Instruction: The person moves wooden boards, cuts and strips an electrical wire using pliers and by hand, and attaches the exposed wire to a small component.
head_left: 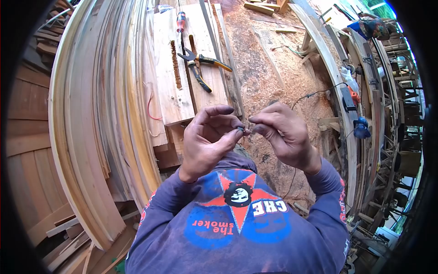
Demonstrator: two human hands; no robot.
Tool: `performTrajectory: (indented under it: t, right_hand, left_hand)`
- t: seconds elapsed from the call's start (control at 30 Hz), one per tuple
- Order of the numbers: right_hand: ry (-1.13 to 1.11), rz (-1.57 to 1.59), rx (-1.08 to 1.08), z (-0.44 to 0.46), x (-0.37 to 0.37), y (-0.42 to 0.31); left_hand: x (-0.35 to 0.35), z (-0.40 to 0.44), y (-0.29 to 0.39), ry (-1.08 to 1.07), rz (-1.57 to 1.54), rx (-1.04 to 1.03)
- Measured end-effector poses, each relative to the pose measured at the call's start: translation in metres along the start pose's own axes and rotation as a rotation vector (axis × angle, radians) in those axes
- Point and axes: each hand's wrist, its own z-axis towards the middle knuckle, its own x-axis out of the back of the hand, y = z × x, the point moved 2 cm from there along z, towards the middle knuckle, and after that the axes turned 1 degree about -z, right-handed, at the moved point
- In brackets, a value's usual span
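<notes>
My left hand (207, 139) is closed in a pinch in front of my chest, thumb against finger. Between those fingertips sits a tiny dark piece (240, 129), too small to name. Close beside it on the right, my right hand (289, 137) pinches with thumb and forefinger; whatever is in that pinch I cannot make out. The two sets of fingertips are almost touching. Beyond my hands, pliers (198, 59) with black and yellow handles lie spread on a pale timber. A screwdriver (181, 23) with a red and clear handle lies farther up.
Long stacked boards (105, 91) run along my left. Sawdust (255, 59) covers the ground ahead. A red wire (150, 107) curls beside the timber. To the right, a blue and black power tool (361, 128) rests by a long plank, with a dark cord (315, 94) leading off.
</notes>
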Motion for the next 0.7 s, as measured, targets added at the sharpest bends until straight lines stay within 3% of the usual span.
performTrajectory:
  t: [0.37, 0.57, 0.63, 0.67, 0.7]
  right_hand:
    - [-0.194, -0.003, -0.043, 0.002, -0.007, -0.003]
    - [-0.139, -0.302, 0.201, 0.007, -0.008, -0.015]
    - [-0.126, -0.413, 0.302, 0.007, -0.010, -0.017]
    - [-0.126, -0.413, 0.300, 0.006, -0.011, -0.015]
    - [-0.115, -0.353, 0.251, 0.005, -0.012, -0.012]
  left_hand:
    - [-0.002, -0.011, -0.004, 0.098, 0.232, -0.182]
    - [-0.005, -0.015, 0.001, 0.104, 0.462, -0.226]
    - [-0.010, -0.017, 0.006, 0.088, 0.710, -0.352]
    - [-0.010, -0.016, 0.006, 0.086, 0.710, -0.351]
    - [-0.011, -0.017, 0.006, 0.067, 0.792, -0.485]
